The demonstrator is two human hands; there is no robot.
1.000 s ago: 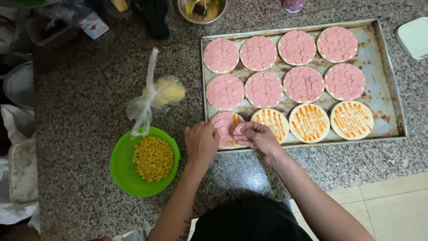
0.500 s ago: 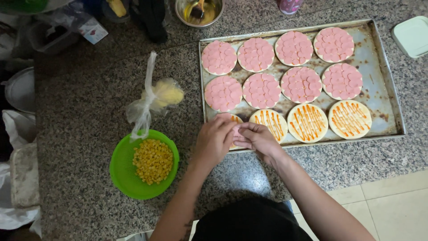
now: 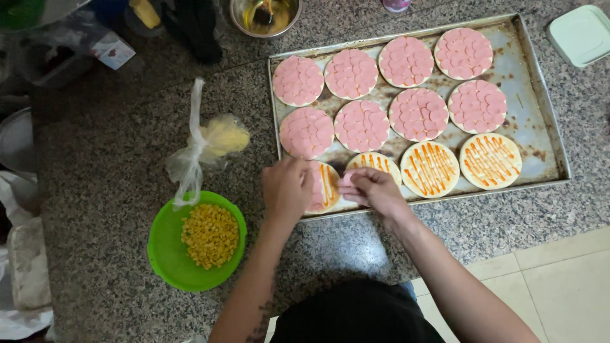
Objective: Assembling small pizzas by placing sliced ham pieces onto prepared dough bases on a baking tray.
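Note:
A metal baking tray (image 3: 540,95) lies on the speckled stone counter with small round bases in three rows. The two far rows, such as one base (image 3: 361,126), are covered with pink sausage slices. Near-row bases (image 3: 429,168) carry orange sauce stripes. My left hand (image 3: 287,188) rests over the nearest left base (image 3: 323,187), which is partly covered with pink slices. My right hand (image 3: 370,189) pinches pink sausage slices (image 3: 347,182) just beside it, fingers closed. What my left hand holds is hidden.
A green bowl (image 3: 166,254) of yellow corn kernels sits left of my hands. A knotted clear bag (image 3: 210,145) with yellow shreds lies above it. A metal bowl (image 3: 264,16) stands at the far edge, a pale green lid (image 3: 581,35) at far right. Floor tiles lie below the counter edge.
Both hands have stayed over the nearest left base, shifting slightly as they work on its slices. Tray, bowl and bag have not moved on the counter.

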